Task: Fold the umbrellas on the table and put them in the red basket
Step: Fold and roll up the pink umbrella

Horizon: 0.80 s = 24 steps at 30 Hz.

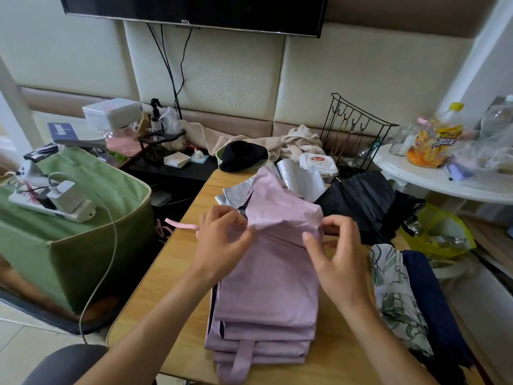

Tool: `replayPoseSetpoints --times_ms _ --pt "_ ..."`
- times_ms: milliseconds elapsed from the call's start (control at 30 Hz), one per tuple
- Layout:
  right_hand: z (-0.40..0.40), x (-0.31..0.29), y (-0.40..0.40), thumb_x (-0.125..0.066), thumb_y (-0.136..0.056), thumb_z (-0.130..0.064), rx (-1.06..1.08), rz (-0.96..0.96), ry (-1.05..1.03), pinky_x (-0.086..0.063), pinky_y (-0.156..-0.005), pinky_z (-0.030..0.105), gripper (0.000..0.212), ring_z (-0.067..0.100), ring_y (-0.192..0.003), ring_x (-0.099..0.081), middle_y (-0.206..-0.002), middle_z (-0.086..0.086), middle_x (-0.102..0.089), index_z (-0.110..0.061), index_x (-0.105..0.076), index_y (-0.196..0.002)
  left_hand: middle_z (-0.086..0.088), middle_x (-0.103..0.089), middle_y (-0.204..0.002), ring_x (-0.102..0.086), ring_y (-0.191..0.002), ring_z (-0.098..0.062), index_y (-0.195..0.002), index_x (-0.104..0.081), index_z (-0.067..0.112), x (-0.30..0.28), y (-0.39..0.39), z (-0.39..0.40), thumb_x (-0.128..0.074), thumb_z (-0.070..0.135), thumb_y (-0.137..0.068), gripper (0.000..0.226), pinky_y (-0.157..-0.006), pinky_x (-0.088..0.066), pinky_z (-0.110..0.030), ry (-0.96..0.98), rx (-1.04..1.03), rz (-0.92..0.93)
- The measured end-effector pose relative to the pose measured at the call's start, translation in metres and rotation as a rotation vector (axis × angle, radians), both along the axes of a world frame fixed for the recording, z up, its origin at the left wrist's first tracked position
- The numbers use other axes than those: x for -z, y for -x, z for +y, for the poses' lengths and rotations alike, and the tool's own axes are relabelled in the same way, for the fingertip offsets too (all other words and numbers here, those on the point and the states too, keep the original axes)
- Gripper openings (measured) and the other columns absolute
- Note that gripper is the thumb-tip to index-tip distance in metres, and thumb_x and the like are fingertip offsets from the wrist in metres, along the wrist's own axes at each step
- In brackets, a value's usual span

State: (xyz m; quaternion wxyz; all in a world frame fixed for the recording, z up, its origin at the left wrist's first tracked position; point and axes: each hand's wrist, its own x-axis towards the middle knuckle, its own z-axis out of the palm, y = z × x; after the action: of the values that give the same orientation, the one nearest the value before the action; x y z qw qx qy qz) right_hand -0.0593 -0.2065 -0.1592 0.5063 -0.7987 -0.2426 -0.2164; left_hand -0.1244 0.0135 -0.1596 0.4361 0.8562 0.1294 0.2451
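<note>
A lilac umbrella (266, 295) lies lengthwise on the wooden table (172, 262), its panels stacked flat and its silver lining showing at the far end. My left hand (222, 240) pinches the left edge of the top fabric flap. My right hand (333, 254) pinches the flap's right edge. A pink strap (180, 225) sticks out to the left of my left hand. A black umbrella (361, 201) lies at the far right, and a leaf-print umbrella (394, 295) and a navy umbrella (433, 301) lie to the right. No red basket is in view.
A green fabric box (83, 245) holding a power strip and charger stands left of the table. Wet wipes (319, 162), a black cap in a bowl (241, 155) and a wire rack (355, 129) crowd the far end. A yellow bag (441, 232) sits on the right.
</note>
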Motion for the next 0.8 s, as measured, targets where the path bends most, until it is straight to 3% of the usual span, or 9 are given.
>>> replayPoseSetpoints --times_ms 100,167,233,300,433,567,633,700,800 --pt "-0.003 -0.003 -0.002 -0.083 -0.086 -0.036 -0.117 0.178 0.029 -0.041 -0.092 0.003 0.061 -0.005 -0.12 -0.054 -0.132 -0.019 -0.057 -0.027 -0.051 -0.137 0.015 -0.048 -0.115 -0.036 -0.118 0.0 -0.068 -0.066 0.035 -0.004 0.008 -0.002 -0.047 0.056 -0.078 0.031 -0.101 -0.032 -0.029 -0.005 0.043 -0.07" --pt "-0.007 -0.002 -0.004 -0.084 -0.085 -0.024 -0.21 0.146 0.095 -0.044 -0.085 0.005 0.046 -0.004 -0.111 -0.062 -0.117 -0.025 -0.066 -0.028 -0.063 -0.126 0.017 -0.048 -0.115 -0.034 -0.116 0.006 -0.069 -0.071 0.031 -0.003 0.014 0.0 -0.042 0.057 -0.083 0.041 -0.101 -0.03 -0.026 0.014 0.013 -0.098" --pt "-0.011 -0.002 -0.004 -0.083 -0.084 -0.006 -0.27 0.102 0.154 -0.046 -0.077 0.009 0.034 0.003 -0.098 -0.067 -0.1 -0.02 -0.071 -0.025 -0.07 -0.11 0.017 -0.05 -0.111 -0.037 -0.113 -0.001 -0.072 -0.071 0.027 -0.003 0.018 0.003 -0.037 0.063 -0.086 0.051 -0.102 -0.031 -0.032 0.058 -0.05 -0.097" --pt "-0.016 -0.002 -0.002 -0.082 -0.08 0.001 -0.303 0.03 0.225 -0.045 -0.08 0.009 0.035 0.003 -0.099 -0.066 -0.099 -0.018 -0.069 -0.023 -0.07 -0.102 0.017 -0.051 -0.107 -0.039 -0.111 -0.01 -0.076 -0.071 0.028 -0.005 0.02 0.007 -0.036 0.069 -0.086 0.054 -0.102 -0.031 -0.035 0.073 -0.094 -0.066" --pt "-0.024 -0.004 0.004 -0.086 -0.08 -0.009 -0.374 -0.013 0.353 -0.044 -0.086 0.012 0.034 0.007 -0.105 -0.061 -0.104 -0.016 -0.062 -0.026 -0.065 -0.101 0.016 -0.06 -0.095 -0.051 -0.107 -0.014 -0.08 -0.075 0.037 -0.011 0.025 0.006 -0.05 0.077 -0.089 0.047 -0.088 -0.04 -0.032 0.073 -0.072 -0.019" --pt "-0.031 -0.006 0.005 -0.085 -0.081 -0.014 -0.415 -0.044 0.447 -0.045 -0.086 0.016 0.031 0.008 -0.103 -0.058 -0.103 -0.017 -0.057 -0.026 -0.064 -0.1 0.016 -0.075 -0.085 -0.064 -0.08 0.004 -0.081 -0.079 0.021 -0.024 0.032 0.0 -0.045 0.064 -0.098 0.058 -0.077 -0.045 -0.02 0.39 -0.009 -0.006" --pt "-0.031 -0.005 0.006 -0.083 -0.081 -0.019 -0.436 -0.041 0.496 -0.045 -0.089 0.02 0.031 0.008 -0.107 -0.057 -0.105 -0.019 -0.056 -0.028 -0.064 -0.103 0.005 -0.074 -0.084 -0.063 -0.076 -0.001 -0.076 -0.077 0.017 -0.022 0.033 0.004 -0.048 0.075 -0.093 0.067 -0.077 -0.048 -0.026 0.322 0.005 0.014" --pt "-0.031 -0.005 0.007 -0.076 -0.08 -0.023 -0.469 -0.012 0.554 -0.045 -0.093 0.023 0.031 0.009 -0.111 -0.055 -0.108 -0.021 -0.055 -0.03 -0.062 -0.107 0.002 -0.064 -0.074 -0.055 -0.066 -0.009 -0.073 -0.07 0.017 -0.017 0.033 0.007 -0.054 0.073 -0.083 0.059 -0.068 -0.045 -0.037 0.179 -0.053 0.022" --pt "-0.032 -0.006 0.01 -0.06 -0.08 -0.016 -0.514 0.042 0.55 -0.046 -0.096 0.027 0.032 0.011 -0.111 -0.059 -0.109 -0.018 -0.06 -0.03 -0.061 -0.109 -0.001 -0.057 -0.067 -0.048 -0.058 -0.01 -0.078 -0.066 0.013 -0.014 0.034 0.008 -0.057 0.066 -0.092 0.055 -0.06 -0.04 -0.037 0.183 -0.065 0.012"
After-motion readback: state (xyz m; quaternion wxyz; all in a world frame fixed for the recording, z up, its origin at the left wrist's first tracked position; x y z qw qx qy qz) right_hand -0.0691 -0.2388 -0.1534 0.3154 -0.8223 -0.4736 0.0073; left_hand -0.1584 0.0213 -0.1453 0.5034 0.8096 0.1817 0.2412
